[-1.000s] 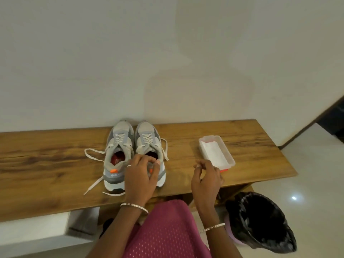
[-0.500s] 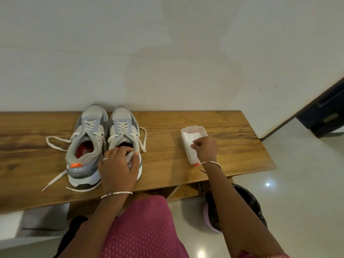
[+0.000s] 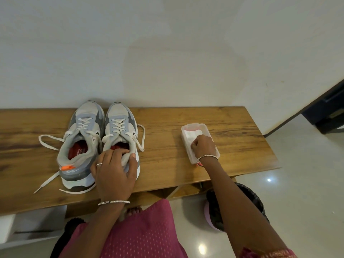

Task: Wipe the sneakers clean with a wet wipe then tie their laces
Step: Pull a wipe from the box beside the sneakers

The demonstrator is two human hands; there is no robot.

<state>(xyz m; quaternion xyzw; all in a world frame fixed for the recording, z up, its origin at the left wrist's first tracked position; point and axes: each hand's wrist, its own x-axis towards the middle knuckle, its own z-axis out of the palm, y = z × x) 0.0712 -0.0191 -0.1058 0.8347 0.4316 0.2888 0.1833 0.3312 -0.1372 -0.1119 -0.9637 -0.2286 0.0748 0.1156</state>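
Over at the wipe box (image 3: 188, 144), my right hand (image 3: 202, 146) has arrived, fingers pinching a wet wipe (image 3: 191, 135).
My left hand (image 3: 115, 168) still grips the right sneaker (image 3: 121, 127); wiping comes next.

Wooden bench against a pale wall

The wooden bench (image 3: 214, 164) runs left to right below the off-white wall (image 3: 167, 53); a black-lined pink bin (image 3: 249, 200) stands on the glossy floor (image 3: 297, 192) near right, a dark doorway (image 3: 329, 108) far right.
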